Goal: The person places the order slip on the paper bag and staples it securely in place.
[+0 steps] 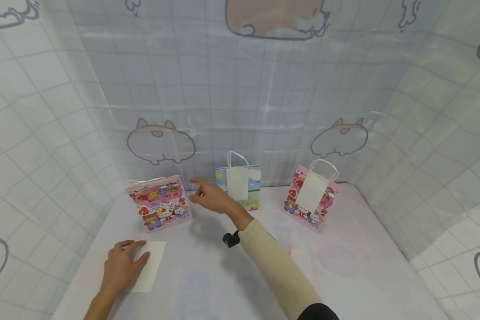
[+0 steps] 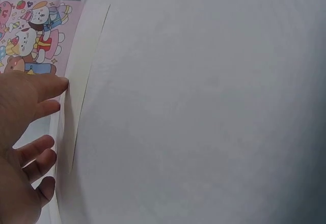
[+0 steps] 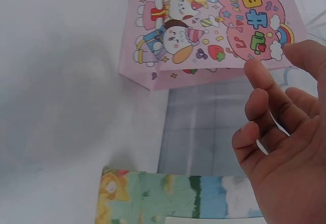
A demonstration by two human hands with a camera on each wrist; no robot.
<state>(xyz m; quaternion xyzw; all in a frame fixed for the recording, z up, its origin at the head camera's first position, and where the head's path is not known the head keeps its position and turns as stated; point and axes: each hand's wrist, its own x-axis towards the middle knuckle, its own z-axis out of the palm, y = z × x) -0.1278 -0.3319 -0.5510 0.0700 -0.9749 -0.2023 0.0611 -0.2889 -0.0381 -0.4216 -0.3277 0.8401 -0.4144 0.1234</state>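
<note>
A pink paper gift bag (image 1: 162, 205) with cartoon animals and a white handle stands at the back left. Beside its right edge is my right hand (image 1: 211, 197), thumb and forefinger apart and the other fingers loosely bent. In the right wrist view the forefinger tip is close to the edge of the bag (image 3: 214, 20); whether it touches, I cannot tell. Nothing shows in that palm. My left hand (image 1: 122, 266) rests, fingers spread, at a blank white paper card (image 1: 155, 262) lying on the table, its left part hidden under the hand.
Behind my right hand stands a blue-green gift bag (image 1: 254, 186) with a white card (image 1: 237, 183) on its front. Another pink bag (image 1: 330, 201), tilted, bears a white card (image 1: 313, 192) at the right. A small pinkish item (image 1: 294, 252) lies by my sleeve. Patterned curtains surround the table.
</note>
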